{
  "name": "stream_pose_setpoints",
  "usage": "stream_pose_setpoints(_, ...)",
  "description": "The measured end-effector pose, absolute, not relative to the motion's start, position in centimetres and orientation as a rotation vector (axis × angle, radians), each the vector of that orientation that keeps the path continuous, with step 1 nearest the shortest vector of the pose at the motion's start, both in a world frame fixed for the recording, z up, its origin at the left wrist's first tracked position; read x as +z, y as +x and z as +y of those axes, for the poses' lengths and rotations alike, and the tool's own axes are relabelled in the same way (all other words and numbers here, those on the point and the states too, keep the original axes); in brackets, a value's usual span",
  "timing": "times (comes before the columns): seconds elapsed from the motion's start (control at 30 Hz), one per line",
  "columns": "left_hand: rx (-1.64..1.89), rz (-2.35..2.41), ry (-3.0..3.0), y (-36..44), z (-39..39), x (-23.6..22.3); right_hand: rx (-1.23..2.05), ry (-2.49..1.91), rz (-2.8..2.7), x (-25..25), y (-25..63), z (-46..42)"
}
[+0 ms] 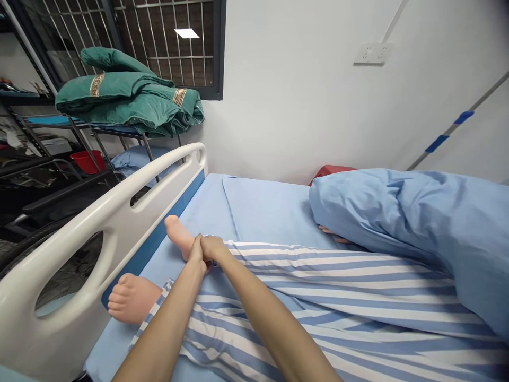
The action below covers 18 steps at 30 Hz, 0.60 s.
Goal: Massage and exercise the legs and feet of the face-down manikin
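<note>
A manikin in blue-and-white striped trousers (318,265) lies on a light blue bed sheet (270,207). My left hand (196,253) is closed round the ankle of its far leg, just behind the far foot (177,233). Right beside it, touching, my right hand (212,248) grips the same ankle at the trouser cuff. The undersides of both hands and most fingertips are hidden. The near foot (133,298) rests on the sheet with its toes up, the trouser leg reaching its ankle.
A white footboard (163,185) with cut-out holes borders the bed on the left. A bunched blue quilt (382,207) covers the manikin's upper part, with some fingers showing beneath. Folded green bedding (131,101) lies on a rack by the barred window. A red basin (87,162) stands below.
</note>
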State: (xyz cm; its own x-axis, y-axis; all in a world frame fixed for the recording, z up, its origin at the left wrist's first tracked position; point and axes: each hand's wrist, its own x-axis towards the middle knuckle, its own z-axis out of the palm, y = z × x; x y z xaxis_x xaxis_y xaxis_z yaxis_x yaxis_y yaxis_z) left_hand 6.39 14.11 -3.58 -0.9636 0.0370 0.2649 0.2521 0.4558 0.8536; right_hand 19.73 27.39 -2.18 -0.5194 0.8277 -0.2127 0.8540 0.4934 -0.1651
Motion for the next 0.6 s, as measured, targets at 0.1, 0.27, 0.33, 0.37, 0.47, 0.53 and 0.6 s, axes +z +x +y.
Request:
stream_pose_setpoints(0.1,-1.441,-2.552,-0.286,6.2,14.5,-4.0,-0.455,1.421,2.619,-2.5,19.8,28.6)
stream_pose_setpoints(0.27,-1.399,-2.646,-0.299,6.6,14.5,-3.1,-0.315,1.537,2.719,-2.3,20.2,26.3)
stream_pose_setpoints(0.33,-1.381,-2.636,-0.33,6.7,14.4,-2.9,-0.215,1.612,2.77,-2.1,20.3,24.4)
stream_pose_setpoints(0.37,-1.39,-2.617,-0.348,6.7,14.3,-2.9,-0.167,1.651,2.789,-2.1,20.3,23.6)
stream_pose_setpoints(0.47,-1.496,-2.497,-0.385,6.4,13.8,-2.8,-0.092,1.732,2.812,-2.1,20.1,22.2)
stream_pose_setpoints(0.53,-1.574,-2.436,-0.335,6.4,13.4,-2.3,-0.116,1.729,2.801,-2.2,20.0,22.7)
stream_pose_setpoints(0.6,-1.769,-2.536,-0.214,7.0,13.6,-1.6,-0.193,1.675,2.767,-2.3,19.9,24.2)
